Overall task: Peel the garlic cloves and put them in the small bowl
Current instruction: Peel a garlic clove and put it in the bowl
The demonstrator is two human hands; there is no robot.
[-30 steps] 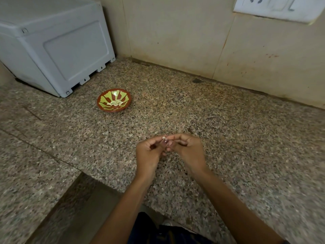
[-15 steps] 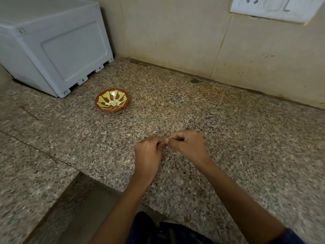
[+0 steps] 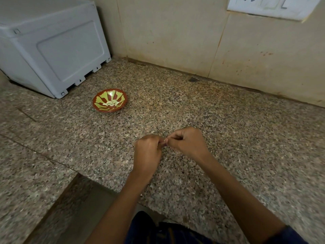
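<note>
My left hand [image 3: 147, 152] and my right hand [image 3: 188, 142] meet fingertip to fingertip over the granite counter, both with curled fingers. Between them they pinch a garlic clove [image 3: 165, 141], of which only a pale sliver shows. The small bowl [image 3: 98, 99], red-brown with a yellow-green leaf pattern, stands on the counter to the far left of my hands. Several pale peeled cloves [image 3: 110, 103] lie in its bottom.
A grey plastic appliance [image 3: 51, 50] stands at the back left, close behind the bowl. A tiled wall with a white switch plate [image 3: 270, 6] runs along the back. The granite counter [image 3: 228, 129] has a recessed front edge at lower left.
Both hands have rolled so their backs face up, hiding most of the clove that showed a second ago. They stay together at the same spot on the counter.
</note>
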